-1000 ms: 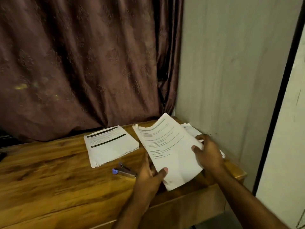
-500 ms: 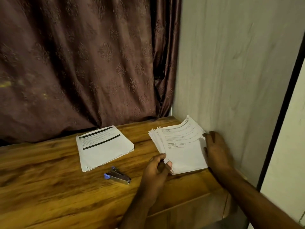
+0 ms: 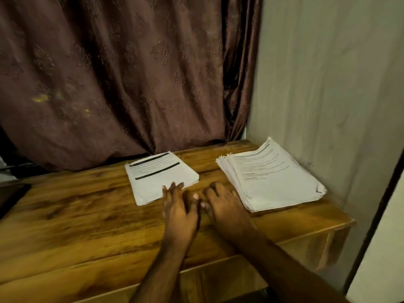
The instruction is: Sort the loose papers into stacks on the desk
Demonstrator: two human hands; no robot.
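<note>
At lower centre, our left hand (image 3: pixel 178 212) and right hand (image 3: pixel 225 207) rest flat and empty on the brown wooden counter (image 3: pixel 87 215), between the small white stack (image 3: pixel 160 177) and the fanned stack (image 3: pixel 271 174) at right, whose loose sheets a careless brush could scatter.

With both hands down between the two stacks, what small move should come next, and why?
Probably square up the right stack: its sheets are fanned along the left edge, while the left stack looks neater. The right hand lies beside it.
</note>
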